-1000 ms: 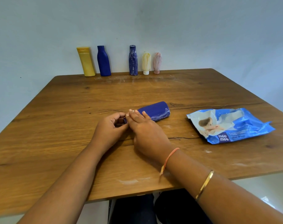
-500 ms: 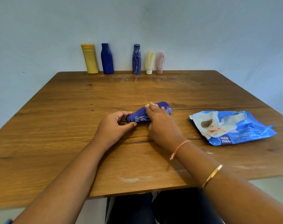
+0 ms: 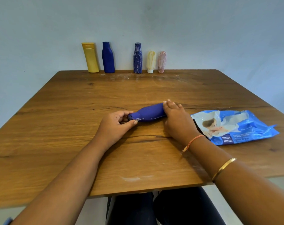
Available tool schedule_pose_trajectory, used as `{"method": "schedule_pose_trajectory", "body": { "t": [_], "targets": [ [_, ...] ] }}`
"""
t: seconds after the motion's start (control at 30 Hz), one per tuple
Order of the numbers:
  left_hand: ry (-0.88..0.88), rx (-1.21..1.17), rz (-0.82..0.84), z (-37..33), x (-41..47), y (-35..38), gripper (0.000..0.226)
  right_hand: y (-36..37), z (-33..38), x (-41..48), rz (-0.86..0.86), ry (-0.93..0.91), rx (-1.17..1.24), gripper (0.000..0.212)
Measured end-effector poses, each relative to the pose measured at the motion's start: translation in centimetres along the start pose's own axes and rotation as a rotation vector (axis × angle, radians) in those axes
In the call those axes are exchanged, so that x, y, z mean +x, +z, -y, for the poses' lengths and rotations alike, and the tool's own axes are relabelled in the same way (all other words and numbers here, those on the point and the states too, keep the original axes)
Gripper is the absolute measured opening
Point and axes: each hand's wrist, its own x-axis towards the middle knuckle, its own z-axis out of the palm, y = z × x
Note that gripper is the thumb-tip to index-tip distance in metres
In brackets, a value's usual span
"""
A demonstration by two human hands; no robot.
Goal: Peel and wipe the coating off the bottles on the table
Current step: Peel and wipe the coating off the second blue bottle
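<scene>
**A:** Entry: which step did you have in hand?

**B:** You were on the peel, by my reading. The blue bottle [image 3: 148, 112] lay on its side on the table [image 3: 73, 127], just left of the wet-wipes pack [image 3: 235, 127] and well in front of the five standing bottles [image 3: 138, 58] at the wall edge. White flecks showed near its neck, so the coating looked only partly off.

**A:** Hands?

**B:** Your left hand [image 3: 115, 125] was curled around the cap end, thumb and fingers pinched closed on the neck. Your right hand [image 3: 175, 117] lay over the base end, fingers bent down across it and pressing on it; whether it truly clasped the base or only pinned it, I could not tell.

**A:** Orientation?

**B:** Long axis ran roughly left to right, tilted a little: cap pointed away from the pack and toward you, base toward the pack.

**A:** Next move?

**B:** Judgement only: you needed a steady hold at the neck, a loose edge to lift, then a wipe from the pack.
</scene>
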Motion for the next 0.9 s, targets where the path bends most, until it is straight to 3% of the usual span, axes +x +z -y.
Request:
{"method": "schedule_pose_trajectory", "body": {
  "t": [0.1, 0.37, 0.67, 0.9],
  "targets": [
    [-0.005, -0.010, 0.001, -0.1, -0.1, 0.0, 0.030, -0.3, 0.6, -0.1, 0.003, 0.030, 0.033, 0.061],
    [0.038, -0.030, 0.010, -0.5, -0.2, 0.1, 0.025, 0.7, 6.1, -2.4, 0.020, -0.323, 0.111, 0.064],
    [-0.019, -0.006, 0.006, -0.3, -0.2, 0.0, 0.028, -0.9, 0.1, 0.1, 0.081, 0.007, 0.089, 0.061],
    [0.008, 0.013, 0.002, -1.2, -0.9, -0.2, 0.041, -1.5, 0.5, 0.8, 0.126, 0.029, 0.092, 0.058]
  ]
}}
